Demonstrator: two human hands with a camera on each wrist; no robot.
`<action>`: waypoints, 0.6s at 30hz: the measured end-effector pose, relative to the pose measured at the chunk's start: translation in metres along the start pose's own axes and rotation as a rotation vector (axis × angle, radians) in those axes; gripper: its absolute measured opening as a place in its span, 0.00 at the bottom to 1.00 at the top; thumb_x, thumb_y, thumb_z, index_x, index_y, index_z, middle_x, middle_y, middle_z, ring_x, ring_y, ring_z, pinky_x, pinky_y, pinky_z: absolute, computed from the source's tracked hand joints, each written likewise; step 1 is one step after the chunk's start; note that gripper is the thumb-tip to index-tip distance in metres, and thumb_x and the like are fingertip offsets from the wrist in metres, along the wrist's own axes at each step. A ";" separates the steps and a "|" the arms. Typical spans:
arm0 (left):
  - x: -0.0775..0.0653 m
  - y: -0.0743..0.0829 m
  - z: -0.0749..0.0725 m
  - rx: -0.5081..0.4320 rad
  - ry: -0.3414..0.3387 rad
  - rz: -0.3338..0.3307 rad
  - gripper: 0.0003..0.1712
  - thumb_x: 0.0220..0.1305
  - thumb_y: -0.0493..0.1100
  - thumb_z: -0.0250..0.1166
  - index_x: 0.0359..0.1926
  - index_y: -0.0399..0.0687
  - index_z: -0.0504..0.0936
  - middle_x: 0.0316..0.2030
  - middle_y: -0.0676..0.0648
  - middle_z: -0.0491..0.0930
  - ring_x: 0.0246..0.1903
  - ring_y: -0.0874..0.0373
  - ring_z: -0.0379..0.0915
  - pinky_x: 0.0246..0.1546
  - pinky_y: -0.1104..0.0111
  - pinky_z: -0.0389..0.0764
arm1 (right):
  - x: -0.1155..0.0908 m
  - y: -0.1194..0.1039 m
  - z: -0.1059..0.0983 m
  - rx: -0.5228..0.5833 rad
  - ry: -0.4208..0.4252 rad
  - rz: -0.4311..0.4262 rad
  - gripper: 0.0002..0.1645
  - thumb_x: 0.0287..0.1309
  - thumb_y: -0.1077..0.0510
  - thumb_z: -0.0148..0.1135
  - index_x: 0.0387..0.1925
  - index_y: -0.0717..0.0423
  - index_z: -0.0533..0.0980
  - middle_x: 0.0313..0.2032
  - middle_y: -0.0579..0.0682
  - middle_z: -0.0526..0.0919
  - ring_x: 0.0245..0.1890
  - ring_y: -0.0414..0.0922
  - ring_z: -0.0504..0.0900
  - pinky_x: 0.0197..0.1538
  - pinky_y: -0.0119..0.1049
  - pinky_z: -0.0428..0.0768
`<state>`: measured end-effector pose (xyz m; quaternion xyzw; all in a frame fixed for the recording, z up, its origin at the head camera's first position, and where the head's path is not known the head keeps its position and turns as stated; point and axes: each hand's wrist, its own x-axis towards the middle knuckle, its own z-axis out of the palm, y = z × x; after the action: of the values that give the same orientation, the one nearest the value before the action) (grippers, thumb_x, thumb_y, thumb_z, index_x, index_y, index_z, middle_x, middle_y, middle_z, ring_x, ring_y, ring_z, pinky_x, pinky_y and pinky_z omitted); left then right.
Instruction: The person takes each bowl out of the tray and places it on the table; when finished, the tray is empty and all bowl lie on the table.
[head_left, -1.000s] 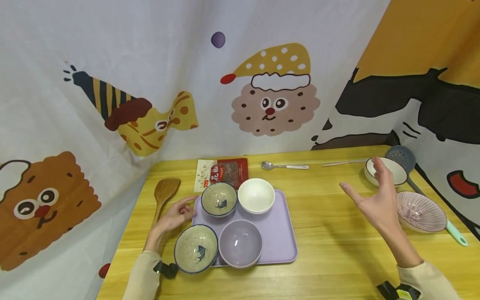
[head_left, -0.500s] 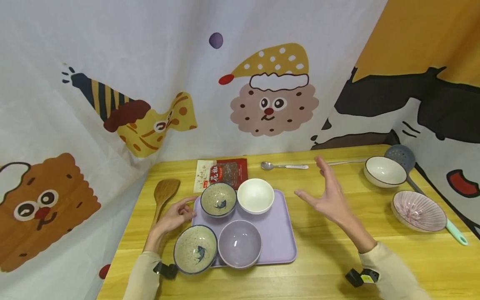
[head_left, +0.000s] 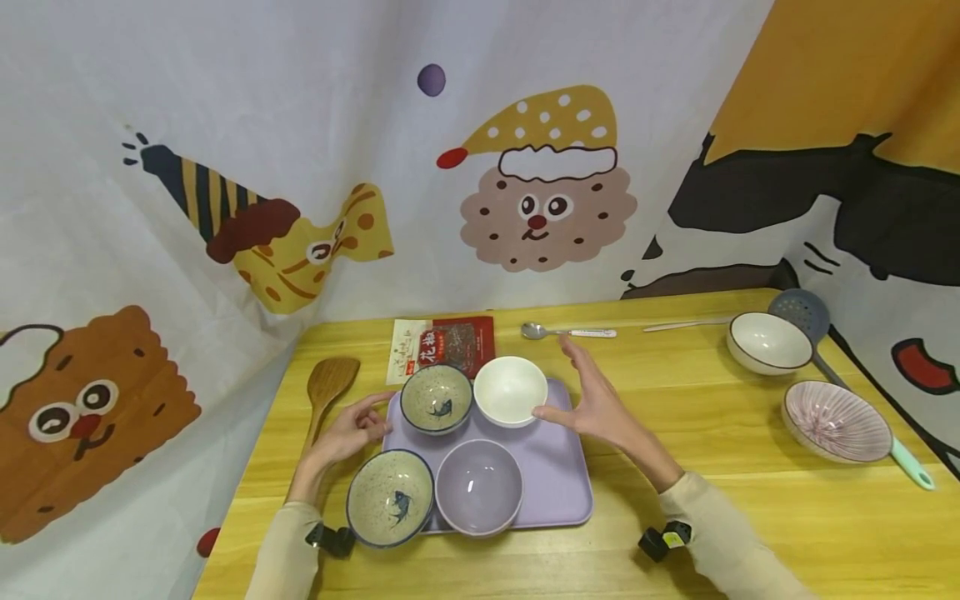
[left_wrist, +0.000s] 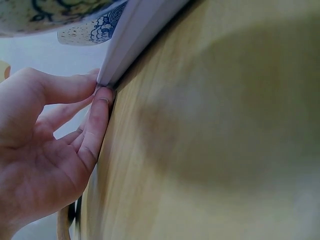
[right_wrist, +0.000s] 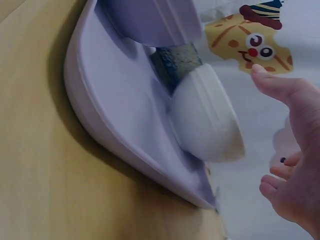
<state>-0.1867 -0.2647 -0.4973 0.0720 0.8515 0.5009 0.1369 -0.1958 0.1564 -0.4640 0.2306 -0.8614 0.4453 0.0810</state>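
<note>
My left hand (head_left: pixel 345 435) is at the left side of a lilac tray (head_left: pixel 557 475). In the left wrist view its thumb and fingertips pinch the tray's rim (left_wrist: pixel 131 42). The tray bears a white bowl (head_left: pixel 512 392), a lilac bowl (head_left: pixel 480 487) and a speckled bowl with a blue fish (head_left: pixel 437 398). A larger speckled fish bowl (head_left: pixel 391 498) overhangs the front left corner. My right hand (head_left: pixel 600 408) is over the tray's right side, thumb and fingers spread, beside the white bowl. The right wrist view shows nothing between the thumb and fingers.
A wooden spatula (head_left: pixel 330 383) lies at the left. Behind the tray are a red and cream packet (head_left: pixel 457 342) and a spoon (head_left: pixel 570 332). On the right stand a dark-rimmed white bowl (head_left: pixel 770 343) and a pink striped bowl (head_left: pixel 837 422), near a grey skimmer (head_left: pixel 801 312).
My right hand has moved left from the bowls on the right to the tray beside the white bowl. The left hand and the bowls have stayed in place.
</note>
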 end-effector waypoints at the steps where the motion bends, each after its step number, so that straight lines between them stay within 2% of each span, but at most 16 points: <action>1: 0.000 0.000 0.000 0.001 -0.001 0.005 0.35 0.65 0.32 0.65 0.72 0.35 0.67 0.36 0.37 0.79 0.30 0.60 0.73 0.32 0.72 0.78 | 0.001 0.000 0.003 0.001 -0.019 0.011 0.72 0.40 0.47 0.84 0.77 0.64 0.50 0.75 0.65 0.58 0.72 0.65 0.63 0.69 0.63 0.68; 7: -0.001 0.001 0.001 0.011 0.004 0.007 0.35 0.66 0.33 0.65 0.72 0.34 0.66 0.37 0.36 0.79 0.30 0.59 0.73 0.31 0.71 0.77 | 0.004 0.005 0.023 0.028 -0.098 0.065 0.78 0.33 0.44 0.87 0.78 0.62 0.49 0.76 0.64 0.57 0.74 0.63 0.62 0.70 0.64 0.64; 13: 0.000 -0.001 0.001 0.011 0.013 -0.002 0.35 0.66 0.32 0.64 0.72 0.35 0.66 0.38 0.35 0.79 0.30 0.59 0.73 0.31 0.71 0.76 | 0.007 0.009 0.040 0.075 -0.123 0.066 0.80 0.28 0.46 0.90 0.78 0.61 0.50 0.74 0.65 0.59 0.71 0.64 0.66 0.69 0.64 0.66; 18: 0.001 -0.003 0.001 0.013 0.013 -0.002 0.35 0.66 0.32 0.64 0.72 0.35 0.66 0.38 0.35 0.80 0.30 0.59 0.73 0.30 0.71 0.76 | 0.008 0.011 0.049 0.103 -0.117 0.097 0.81 0.28 0.46 0.89 0.78 0.62 0.49 0.73 0.67 0.60 0.69 0.65 0.69 0.67 0.64 0.69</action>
<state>-0.1868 -0.2650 -0.5005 0.0689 0.8556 0.4959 0.1314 -0.2047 0.1202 -0.4981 0.2182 -0.8508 0.4780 -0.0030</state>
